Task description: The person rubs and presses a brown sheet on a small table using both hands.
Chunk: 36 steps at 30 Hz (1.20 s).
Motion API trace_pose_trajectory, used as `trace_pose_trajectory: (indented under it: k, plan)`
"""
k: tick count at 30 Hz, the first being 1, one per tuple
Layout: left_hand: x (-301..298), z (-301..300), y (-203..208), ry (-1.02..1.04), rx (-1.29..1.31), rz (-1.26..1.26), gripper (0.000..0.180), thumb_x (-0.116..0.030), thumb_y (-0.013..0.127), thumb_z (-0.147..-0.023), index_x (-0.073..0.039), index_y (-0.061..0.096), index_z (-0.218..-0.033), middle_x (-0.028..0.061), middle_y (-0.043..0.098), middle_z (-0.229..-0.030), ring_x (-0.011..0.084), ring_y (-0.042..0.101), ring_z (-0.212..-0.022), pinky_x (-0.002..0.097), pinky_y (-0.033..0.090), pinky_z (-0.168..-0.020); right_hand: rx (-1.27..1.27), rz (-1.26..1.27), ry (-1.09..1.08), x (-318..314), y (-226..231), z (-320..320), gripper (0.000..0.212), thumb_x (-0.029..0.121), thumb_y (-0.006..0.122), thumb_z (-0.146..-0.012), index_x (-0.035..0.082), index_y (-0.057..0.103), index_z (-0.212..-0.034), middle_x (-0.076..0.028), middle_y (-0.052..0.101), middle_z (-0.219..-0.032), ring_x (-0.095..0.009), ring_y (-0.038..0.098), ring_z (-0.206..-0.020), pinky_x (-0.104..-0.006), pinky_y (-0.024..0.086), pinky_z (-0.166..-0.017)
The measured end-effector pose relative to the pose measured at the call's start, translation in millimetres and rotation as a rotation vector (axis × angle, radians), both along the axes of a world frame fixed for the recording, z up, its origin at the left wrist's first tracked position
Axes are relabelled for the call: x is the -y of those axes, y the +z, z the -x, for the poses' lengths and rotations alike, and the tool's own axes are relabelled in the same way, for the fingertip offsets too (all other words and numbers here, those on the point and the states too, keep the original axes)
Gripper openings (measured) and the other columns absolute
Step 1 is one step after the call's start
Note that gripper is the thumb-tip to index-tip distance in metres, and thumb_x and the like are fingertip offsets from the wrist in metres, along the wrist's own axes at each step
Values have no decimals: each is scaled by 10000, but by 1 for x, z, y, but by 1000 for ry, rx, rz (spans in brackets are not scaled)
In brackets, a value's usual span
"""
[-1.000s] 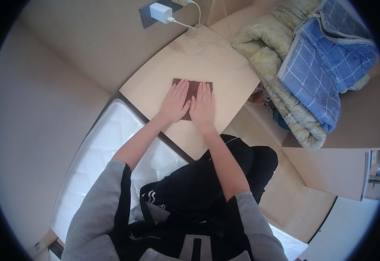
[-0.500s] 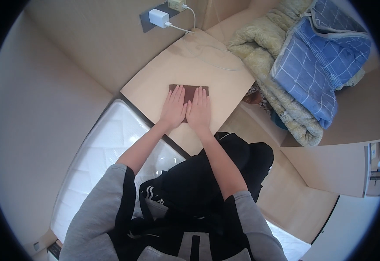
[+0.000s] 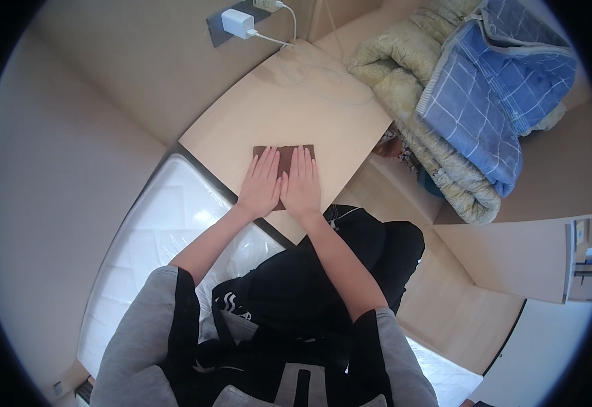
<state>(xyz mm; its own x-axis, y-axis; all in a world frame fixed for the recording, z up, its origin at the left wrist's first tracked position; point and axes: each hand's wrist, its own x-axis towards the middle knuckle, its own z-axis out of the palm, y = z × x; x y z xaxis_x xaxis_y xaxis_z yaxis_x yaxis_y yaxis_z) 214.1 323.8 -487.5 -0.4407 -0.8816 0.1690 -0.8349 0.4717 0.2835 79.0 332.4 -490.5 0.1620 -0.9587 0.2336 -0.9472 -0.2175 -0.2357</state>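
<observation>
A flat brown rectangle (image 3: 285, 160), cloth or paper (I cannot tell which), lies on the light wooden tabletop (image 3: 241, 115). My left hand (image 3: 259, 186) rests flat on its left part, fingers stretched out and pointing to the far side. Beside it my right hand (image 3: 301, 186) lies flat on the right part in the same way. The two hands are close together near the thumbs. A strip of the brown piece shows between them, and its far edge shows just past the fingertips.
A white charger (image 3: 238, 24) sits in a wall socket, its cable trailing over the tabletop's far end. To the right are a blue checked quilt (image 3: 479, 95) and a yellowish quilt (image 3: 404, 54). A plastic-wrapped white mattress (image 3: 153, 224) borders the table's left side.
Both hands have slid toward me over the tabletop, and the brown piece has come along beneath them. The whole view has shifted slightly.
</observation>
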Motion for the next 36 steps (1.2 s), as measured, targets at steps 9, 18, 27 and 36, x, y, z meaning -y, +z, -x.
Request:
trace_pose_trajectory:
  k: [9,18,27,36]
  plan:
    - [46,8,-4,7,6,39,582,-227,351,-925,73,240,-1412,194,226,-1498,291,179,-1411,418,121,-1160,-8,-2,-60,42,-3,6,585,263,350,-942,-81,258,-1406,-194,265,-1483,-285,219,-1397,-401,168,-1154]
    - [63,18,-4,29,48,3,596,-265,333,-934,68,233,-1418,186,222,-1504,280,166,-1417,412,106,-1165,-51,-11,-141,56,-5,9,574,279,329,-955,-71,272,-1407,-190,282,-1482,-286,221,-1399,-401,165,-1152]
    - [5,12,-3,26,5,18,601,-250,362,-928,96,240,-1403,214,234,-1490,308,185,-1407,444,114,-1155,53,78,17,3,-8,14,561,246,397,-941,-104,305,-1370,-243,306,-1444,-345,271,-1366,-449,232,-1120]
    - [-34,8,-3,19,22,-7,601,-251,358,-925,96,242,-1402,219,227,-1489,310,178,-1408,442,119,-1155,-27,-2,-18,-33,-11,8,613,296,394,-927,-86,284,-1395,-208,269,-1478,-294,230,-1392,-395,186,-1140]
